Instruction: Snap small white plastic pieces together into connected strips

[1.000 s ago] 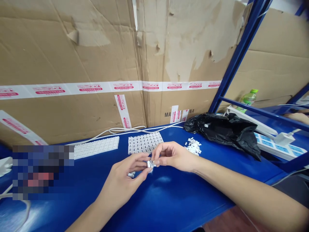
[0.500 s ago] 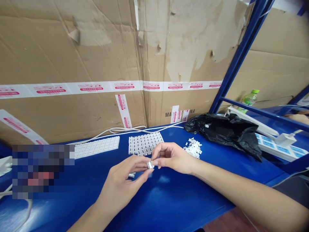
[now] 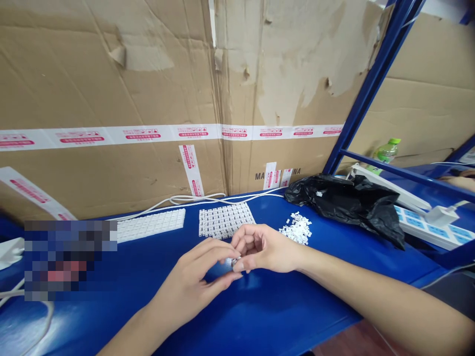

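My right hand [image 3: 265,248] pinches a small white and metallic part [image 3: 235,261] between thumb and fingertips. Its details are too small to make out. Around that part my left hand [image 3: 198,277] is held with index finger and thumb apart, the fingertips close to the right ones. The left palm faces away, so its inside is hidden. Just behind the hands lies a block of small white parts with dark marks in rows [image 3: 224,220]. To the right of the right hand is a loose pile of tiny white pieces [image 3: 299,228].
A plain white gridded block [image 3: 152,225] lies at the left beside a blurred-out patch. White cables [image 3: 185,200] run along the cardboard wall [image 3: 148,89]. At the right are a black plastic bag [image 3: 345,202], a power strip [image 3: 438,230] and a blue frame post [image 3: 374,89].
The left fingers have parted from the small white part, which now sits in the right fingertips. Both hands have shifted slightly. A white piece seen under the left hand is now out of sight.
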